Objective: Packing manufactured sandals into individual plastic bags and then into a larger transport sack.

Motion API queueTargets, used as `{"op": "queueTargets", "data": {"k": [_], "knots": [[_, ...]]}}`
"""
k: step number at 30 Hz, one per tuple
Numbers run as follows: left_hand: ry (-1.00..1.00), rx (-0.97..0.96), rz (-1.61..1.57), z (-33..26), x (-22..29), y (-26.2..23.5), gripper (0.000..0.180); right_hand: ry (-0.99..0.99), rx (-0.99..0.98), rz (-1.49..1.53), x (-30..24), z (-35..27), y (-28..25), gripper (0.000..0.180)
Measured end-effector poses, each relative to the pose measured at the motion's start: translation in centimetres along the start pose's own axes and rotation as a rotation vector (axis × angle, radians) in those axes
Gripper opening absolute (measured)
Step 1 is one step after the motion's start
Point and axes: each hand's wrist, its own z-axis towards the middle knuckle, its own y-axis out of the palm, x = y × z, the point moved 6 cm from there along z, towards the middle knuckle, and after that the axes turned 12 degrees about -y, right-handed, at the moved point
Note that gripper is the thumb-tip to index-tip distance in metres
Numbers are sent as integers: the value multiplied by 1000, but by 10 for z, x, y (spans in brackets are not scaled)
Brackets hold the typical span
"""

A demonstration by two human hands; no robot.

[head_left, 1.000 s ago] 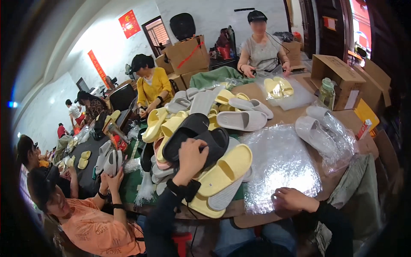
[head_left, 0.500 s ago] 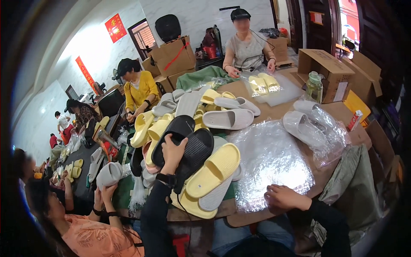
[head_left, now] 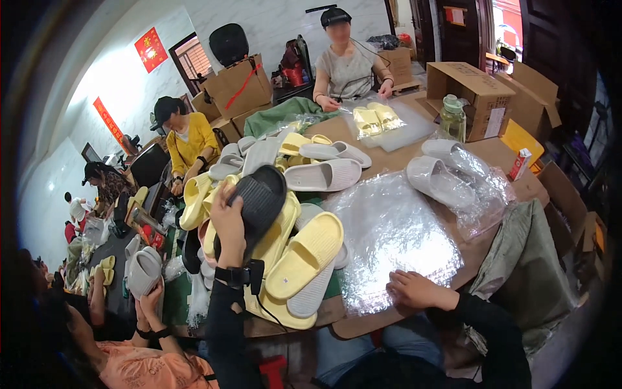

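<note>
Fingers of our left hand (head_left: pixel 228 220) gripped a black slipper (head_left: pixel 259 198) above the table (head_left: pixel 492 155), while our right hand (head_left: pixel 414 290) rested loosely curled, empty, on clear plastic bags (head_left: pixel 389 240).

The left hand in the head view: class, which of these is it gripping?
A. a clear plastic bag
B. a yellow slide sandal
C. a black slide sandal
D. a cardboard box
C: the left hand grips a black slide sandal, raised above the heap of yellow sandals, while the right hand rests at the edge of the clear plastic bags.
</note>
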Motion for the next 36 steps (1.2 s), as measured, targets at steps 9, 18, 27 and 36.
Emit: {"op": "queueTargets", "data": {"k": [9, 18, 27, 36], "knots": [[151, -526, -567, -114, 139, 91, 81, 59, -42, 62, 7, -10, 2, 55], [-49, -729, -338, -190, 7, 191, 94, 73, -134, 227, 9, -2, 5, 112], [156, -980, 500, -241, -33, 161, 50, 697, 585, 1300, 22, -16, -26, 88], [96, -570, 619, -256, -84, 119, 55, 791, 848, 1303, 27, -2, -33, 76]]}}
